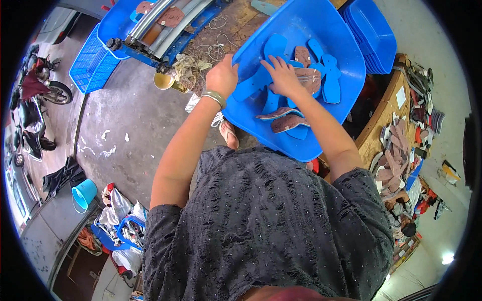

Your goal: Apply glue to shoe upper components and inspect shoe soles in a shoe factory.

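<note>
A large blue plastic basin (351, 45) stands tilted before me, holding several loose shoe soles. My left hand (222, 78) is closed over the basin's left rim, with a bangle at the wrist. Inside the basin, my right hand (283, 79) reaches down over the soles with its fingers apart; whether it touches one is hard to see. Around it lie flat blue sole pieces (331, 90) and brown insoles (291, 123) with small pale marks. One blue piece (251, 86) lies between my two hands.
A roller machine (168, 30) stands at the far left, beside blue baskets (93, 62). Nested blue basins (371, 35) are at the far right. A wooden bench (369, 143) bears piled straps (394, 158). Left are motorcycles (37, 120), a light-blue bucket (84, 193) and a yellow bowl (162, 81).
</note>
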{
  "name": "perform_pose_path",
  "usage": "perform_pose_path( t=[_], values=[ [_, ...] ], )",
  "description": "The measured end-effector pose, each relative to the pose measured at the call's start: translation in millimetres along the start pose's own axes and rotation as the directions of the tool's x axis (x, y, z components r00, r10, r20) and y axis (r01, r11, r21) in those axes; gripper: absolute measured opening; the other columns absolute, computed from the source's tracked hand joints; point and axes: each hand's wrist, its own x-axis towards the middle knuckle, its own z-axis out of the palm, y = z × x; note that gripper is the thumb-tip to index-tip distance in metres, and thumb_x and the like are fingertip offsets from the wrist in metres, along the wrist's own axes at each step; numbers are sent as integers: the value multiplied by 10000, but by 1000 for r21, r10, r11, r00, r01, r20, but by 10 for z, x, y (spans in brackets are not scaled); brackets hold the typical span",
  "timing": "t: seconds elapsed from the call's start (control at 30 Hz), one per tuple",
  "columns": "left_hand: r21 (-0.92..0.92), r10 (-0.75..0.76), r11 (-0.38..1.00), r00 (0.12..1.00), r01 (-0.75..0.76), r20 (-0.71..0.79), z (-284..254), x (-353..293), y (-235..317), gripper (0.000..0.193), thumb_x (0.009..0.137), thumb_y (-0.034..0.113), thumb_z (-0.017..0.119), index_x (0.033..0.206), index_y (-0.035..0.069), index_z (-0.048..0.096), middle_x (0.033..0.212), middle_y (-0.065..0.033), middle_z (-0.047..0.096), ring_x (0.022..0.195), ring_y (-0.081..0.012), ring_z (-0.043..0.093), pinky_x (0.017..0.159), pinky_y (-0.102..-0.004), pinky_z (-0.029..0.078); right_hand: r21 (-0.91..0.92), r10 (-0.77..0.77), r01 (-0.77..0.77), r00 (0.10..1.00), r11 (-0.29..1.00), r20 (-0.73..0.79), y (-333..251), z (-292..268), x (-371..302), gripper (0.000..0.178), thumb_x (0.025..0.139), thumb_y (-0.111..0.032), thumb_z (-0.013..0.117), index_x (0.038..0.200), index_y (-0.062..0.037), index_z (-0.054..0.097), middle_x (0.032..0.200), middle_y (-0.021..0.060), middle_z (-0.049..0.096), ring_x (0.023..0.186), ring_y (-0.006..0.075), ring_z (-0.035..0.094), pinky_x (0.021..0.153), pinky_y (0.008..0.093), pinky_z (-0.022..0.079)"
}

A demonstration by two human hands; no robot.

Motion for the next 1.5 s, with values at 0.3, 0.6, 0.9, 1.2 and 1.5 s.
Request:
perform_pose_path(
  t=[0.3,0.6,0.9,1.2,1.5],
  values=[
    [-75,18,997,1000,-19,-18,32,-32,-21,225,869,223,557,998,44,513,865,-216,646,801,-399,626,712,-490,494,153,-174,198,972,968,-155,581,328,-100,338,733,-87,628,1070,-102,637,1075,62,647,1081,250,564,978,453,373],
    [-80,2,997,1000,-2,7,-38,-32,-77,197,875,192,540,974,25,504,939,-203,630,821,-386,623,714,-474,500,745,110,197,934,638,-341,102,-1230,1256,320,873,-149,581,1164,-19,595,1076,137,644,959,212,619,842,315,467],
    [-147,43,988,997,-51,-56,44,2,-117,208,845,159,575,985,26,497,901,-206,626,796,-405,613,684,-490,491,905,160,-346,936,247,314,-637,150,2948,269,868,-143,591,1105,-20,632,925,54,674,777,137,615,711,282,472],
    [-165,39,985,999,-43,-30,93,-16,-146,192,843,168,581,954,27,512,855,-217,627,794,-404,613,677,-488,487,739,191,-70,978,670,-80,-569,-27,3143,469,876,-195,583,1294,-11,474,1148,121,605,984,202,587,820,331,465],
    [-52,2,999,1000,-1,12,-39,-5,-75,254,868,227,555,1043,44,528,869,-222,644,799,-391,629,708,-485,494,822,293,-108,953,559,-75,767,-1095,1257,325,866,-187,595,1154,-38,598,993,78,658,864,168,610,765,290,473]
  ],
)
